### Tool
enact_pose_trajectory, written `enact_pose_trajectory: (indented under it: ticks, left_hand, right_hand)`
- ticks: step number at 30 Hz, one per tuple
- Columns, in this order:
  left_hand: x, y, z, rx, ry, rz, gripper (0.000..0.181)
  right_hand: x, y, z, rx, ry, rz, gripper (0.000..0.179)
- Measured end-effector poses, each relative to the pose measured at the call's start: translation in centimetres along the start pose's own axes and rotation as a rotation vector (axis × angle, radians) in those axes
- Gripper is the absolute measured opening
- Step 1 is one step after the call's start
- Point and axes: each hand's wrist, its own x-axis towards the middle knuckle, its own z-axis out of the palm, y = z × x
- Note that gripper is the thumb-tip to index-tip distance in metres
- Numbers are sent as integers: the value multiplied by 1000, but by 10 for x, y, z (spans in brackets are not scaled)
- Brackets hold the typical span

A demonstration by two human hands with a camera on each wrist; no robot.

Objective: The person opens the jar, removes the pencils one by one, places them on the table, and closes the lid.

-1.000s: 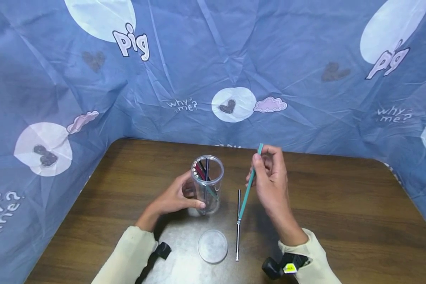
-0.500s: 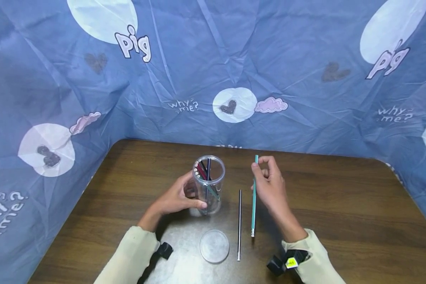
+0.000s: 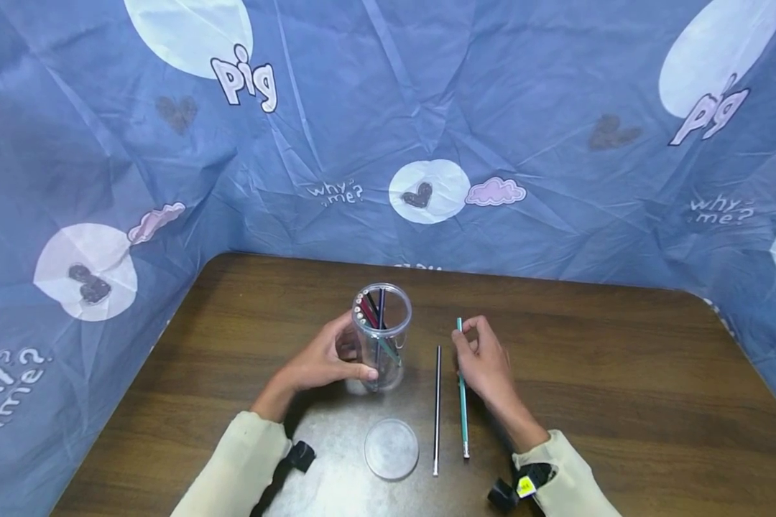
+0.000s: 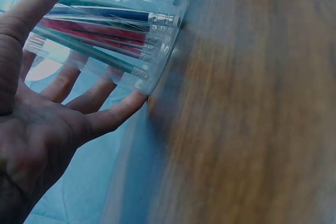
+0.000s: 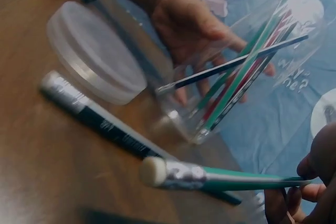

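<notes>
A clear plastic jar [image 3: 393,366] stands upright on the table, and my left hand [image 3: 323,359] grips it from the left with thumb and fingers around its side. Inside it lean several pencils [image 5: 244,74], teal, red and dark, with eraser ends at the bottom as the wrist views show. My right hand [image 3: 486,365] pinches a teal pencil [image 3: 463,416] near its far end, the white eraser end pointing towards me. Just left of that pencil, a black pencil [image 3: 437,406] lies on the table. Whether the teal pencil fully touches the table I cannot tell.
A round clear lid [image 3: 391,449] lies flat in front of the jar, left of the black pencil. The brown wooden table [image 3: 621,373] ends at a blue printed cloth [image 3: 530,237] hanging behind and at both sides.
My right hand has lowered the teal pencil towards the table and towards me, turning it from slanted across the black pencil to nearly parallel beside it. The left hand still holds the jar.
</notes>
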Motion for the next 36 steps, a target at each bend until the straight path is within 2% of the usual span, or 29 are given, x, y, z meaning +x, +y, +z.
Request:
enact_pose_trajectory:
  ticks: [13, 21, 36]
  left_hand:
    - [2, 1, 0, -28, -10, 9, 87]
    - [1, 0, -1, -24, -14, 11, 87]
    - [0, 0, -1, -16, -7, -4, 87]
  right_hand:
    - [-8, 21, 4, -183, -42, -5, 17]
    - [-8, 26, 5, -351, 1, -20, 17]
    - [-6, 31, 10, -400, 39, -33, 21]
